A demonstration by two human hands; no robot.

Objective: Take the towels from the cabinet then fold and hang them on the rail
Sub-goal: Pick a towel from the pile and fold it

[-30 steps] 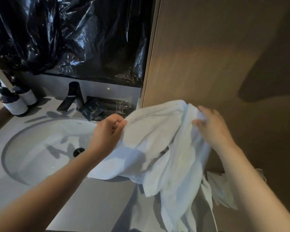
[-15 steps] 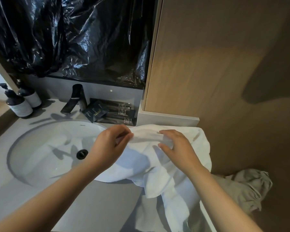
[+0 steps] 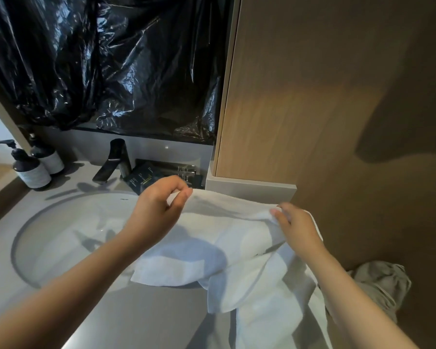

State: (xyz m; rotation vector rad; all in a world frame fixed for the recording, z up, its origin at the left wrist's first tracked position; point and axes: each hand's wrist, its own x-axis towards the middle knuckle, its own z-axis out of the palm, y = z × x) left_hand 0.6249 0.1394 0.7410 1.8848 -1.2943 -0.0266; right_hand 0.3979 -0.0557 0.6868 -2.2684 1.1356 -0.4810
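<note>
white towel soft, limp, light; top edge pinched by left hand & right hand, fingers curled. best gripped at corners.

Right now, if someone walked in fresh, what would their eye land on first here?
First, the white terry towel, held up between the left hand and the right hand, which pinch its top edge over the right side of the round white sink. Next, the crumpled glossy black plastic sheet covering the wall above the counter. Two dark pump bottles with pale labels stand at far left.
</note>
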